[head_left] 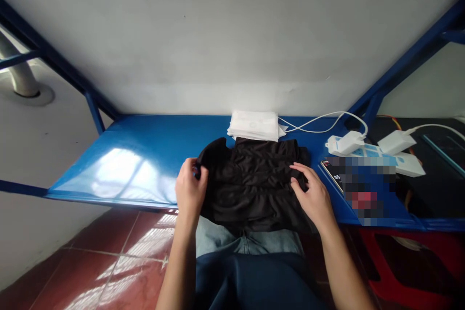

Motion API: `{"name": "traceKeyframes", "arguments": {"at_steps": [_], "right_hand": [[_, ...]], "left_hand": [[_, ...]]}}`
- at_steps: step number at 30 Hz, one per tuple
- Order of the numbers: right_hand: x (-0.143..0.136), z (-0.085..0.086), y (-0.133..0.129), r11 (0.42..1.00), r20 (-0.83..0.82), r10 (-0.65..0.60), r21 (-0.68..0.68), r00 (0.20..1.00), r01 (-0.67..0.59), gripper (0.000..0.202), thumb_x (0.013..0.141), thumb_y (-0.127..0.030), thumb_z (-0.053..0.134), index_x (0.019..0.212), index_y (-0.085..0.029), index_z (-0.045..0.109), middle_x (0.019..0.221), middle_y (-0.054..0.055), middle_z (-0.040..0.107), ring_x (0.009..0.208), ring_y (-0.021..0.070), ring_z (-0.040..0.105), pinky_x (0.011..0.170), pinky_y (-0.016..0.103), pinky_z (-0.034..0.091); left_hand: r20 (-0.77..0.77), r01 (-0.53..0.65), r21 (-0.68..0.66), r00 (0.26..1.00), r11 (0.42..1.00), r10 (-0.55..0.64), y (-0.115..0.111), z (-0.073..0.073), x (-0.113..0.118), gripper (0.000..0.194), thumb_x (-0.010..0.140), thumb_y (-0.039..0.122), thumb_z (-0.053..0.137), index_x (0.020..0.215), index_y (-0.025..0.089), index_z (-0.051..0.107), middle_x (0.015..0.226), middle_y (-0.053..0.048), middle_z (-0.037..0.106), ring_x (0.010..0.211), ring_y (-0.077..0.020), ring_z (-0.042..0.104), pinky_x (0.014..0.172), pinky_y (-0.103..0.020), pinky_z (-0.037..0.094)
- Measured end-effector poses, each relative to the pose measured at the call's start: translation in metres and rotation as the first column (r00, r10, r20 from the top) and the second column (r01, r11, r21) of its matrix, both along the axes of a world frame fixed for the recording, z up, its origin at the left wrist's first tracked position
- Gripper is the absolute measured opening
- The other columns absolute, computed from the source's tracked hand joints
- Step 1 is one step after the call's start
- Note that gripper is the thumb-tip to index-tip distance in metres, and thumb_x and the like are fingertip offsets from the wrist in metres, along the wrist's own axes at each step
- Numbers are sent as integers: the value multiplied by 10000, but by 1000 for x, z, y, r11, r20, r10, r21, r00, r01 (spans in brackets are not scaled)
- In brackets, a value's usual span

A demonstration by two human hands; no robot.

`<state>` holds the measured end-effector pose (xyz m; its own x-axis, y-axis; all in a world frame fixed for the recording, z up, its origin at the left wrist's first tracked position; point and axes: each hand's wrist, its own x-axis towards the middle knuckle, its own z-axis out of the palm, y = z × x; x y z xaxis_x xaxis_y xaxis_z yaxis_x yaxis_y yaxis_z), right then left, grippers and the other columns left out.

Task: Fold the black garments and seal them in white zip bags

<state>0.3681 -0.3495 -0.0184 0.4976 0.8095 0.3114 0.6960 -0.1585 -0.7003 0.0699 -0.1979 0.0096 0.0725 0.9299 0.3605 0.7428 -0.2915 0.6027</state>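
Observation:
A black cloth garment (pixel 254 179) lies gathered and wrinkled over the front edge of the blue tabletop (pixel 156 131), its lower part hanging toward my lap. My left hand (pixel 192 185) is closed around the garment's left edge, and a flap of the fabric stands up beside those fingers. At the opposite side, my right hand (pixel 314 194) pinches the right edge between thumb and fingers. What kind of garment it is, I cannot tell. Just behind it sits a stack of thin white packets (pixel 254 124), close to the fabric.
To the right lies a white power strip (pixel 410 163) with two chargers and white cables (pixel 319 131). A phone (pixel 334 174), partly blurred out, rests near it. Blue metal bars (pixel 399 63) slope at both sides against the wall. Below right is a red stool (pixel 370 252).

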Motion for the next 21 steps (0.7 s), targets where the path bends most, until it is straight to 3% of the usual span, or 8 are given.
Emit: {"name": "traceKeyframes", "arguments": {"at_steps": [3,5,8,11,13,16,19,21], "right_hand": [[1,-2,0,1000,5,9,3,1000,-9,309,946,-335,556,1233,-282,660,1400,76,641,1287,290,612,1095,496,493],[3,-3,0,1000,10,13,-1,1000,-13,314,946,-337,562,1238,-286,662,1402,78,638,1286,293,611,1090,499,496],[5,-2,-1,999,-2,30,-14,1000,-30,316,973,-360,535,1251,-287,669,1405,85,634,1292,295,606,1065,493,512],[4,7,0,999,-30,48,-21,998,-49,336,989,-450,551,1252,-289,685,1413,91,623,1289,297,608,967,453,568],[2,15,-1,999,38,43,11,998,-43,314,962,-482,615,1188,-291,719,1376,88,648,1250,305,625,968,468,566],[0,28,-12,990,187,53,116,981,-76,155,959,-393,650,1033,-305,754,1159,54,750,1143,295,659,1059,527,505],[2,33,-38,963,206,187,155,961,-220,92,940,-297,674,981,-318,754,1006,23,783,1087,289,675,1022,516,528],[7,31,-59,939,154,331,45,931,-342,101,934,-290,681,985,-322,762,1003,24,783,1113,295,675,961,486,566]], "left_hand": [[5,-130,36,992,991,130,-1,-11,-31,300,926,166,524,1220,216,556,1083,-81,619,969,-239,636,845,-371,513],[22,-124,133,992,983,122,-2,-10,-38,282,963,171,488,1233,204,563,1148,-112,607,1044,-257,618,923,-412,506],[-54,155,187,988,970,-147,4,5,-23,247,1019,260,519,1257,228,575,1171,-96,641,1095,-250,617,975,-409,496],[-312,510,25,821,860,-478,17,21,6,258,1004,313,608,1257,263,613,1179,-72,674,1151,-273,611,978,-421,483],[-419,580,-73,720,811,-553,24,27,20,256,971,349,675,1204,245,658,1112,-74,685,1102,-290,622,945,-435,484],[-422,625,-93,680,775,-600,24,34,23,213,920,364,748,1080,229,710,998,-58,663,998,-266,627,917,-425,483],[-349,696,-70,654,715,-671,10,43,4,153,904,367,767,985,244,724,1086,-65,640,1060,-262,601,952,-421,478],[-273,750,-150,595,644,-756,-1,48,-13,197,892,432,769,948,246,729,1130,-71,640,1083,-263,602,951,-406,492]]}}
